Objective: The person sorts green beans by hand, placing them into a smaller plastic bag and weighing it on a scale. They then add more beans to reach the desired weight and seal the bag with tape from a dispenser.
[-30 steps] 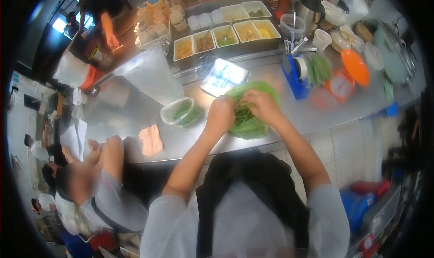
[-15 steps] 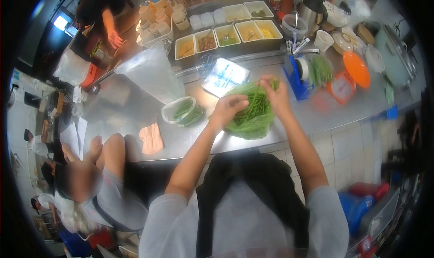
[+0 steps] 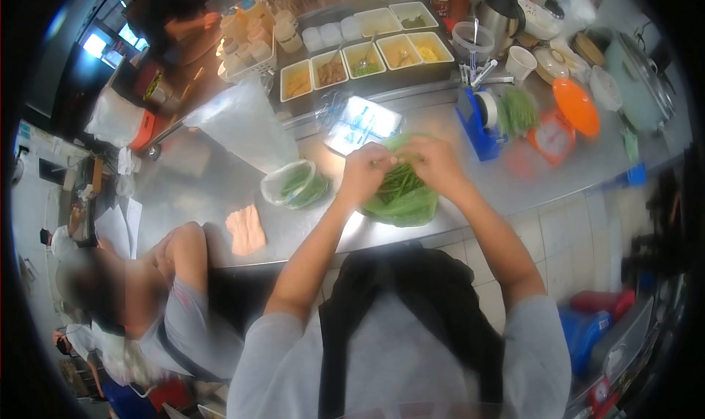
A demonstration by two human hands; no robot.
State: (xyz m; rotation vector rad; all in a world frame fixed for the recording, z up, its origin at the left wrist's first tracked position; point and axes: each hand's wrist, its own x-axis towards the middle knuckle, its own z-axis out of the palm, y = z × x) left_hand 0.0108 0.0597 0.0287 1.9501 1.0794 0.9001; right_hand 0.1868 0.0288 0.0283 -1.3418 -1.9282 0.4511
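Observation:
A thin green plastic bag (image 3: 402, 212) full of long thin green stalks (image 3: 400, 180) sits near the counter's front edge, its mouth open. Over the bag's mouth my left hand (image 3: 365, 171) is closed, thumb and fingers pinching at the stalk ends. Close beside it my right hand (image 3: 435, 165) is also closed, its bent fingertips meeting the left ones over the stalks. The exact piece between the fingertips is partly hidden. To the left stands a clear bag of cut greens (image 3: 297, 184). Behind my hands lies a white and blue packet (image 3: 363, 125).
Food trays (image 3: 363, 59) line the back. A blue tape dispenser (image 3: 477, 129), a bundle of greens (image 3: 519, 110) and an orange scale (image 3: 552, 136) stand right. A folded pink cloth (image 3: 245, 229) lies left, near a co-worker (image 3: 183, 301) leaning on the counter.
My right hand has moved left and slightly down, and both hands' fingertips now meet over the bag. The co-worker at the left has turned their head and drawn their arms in.

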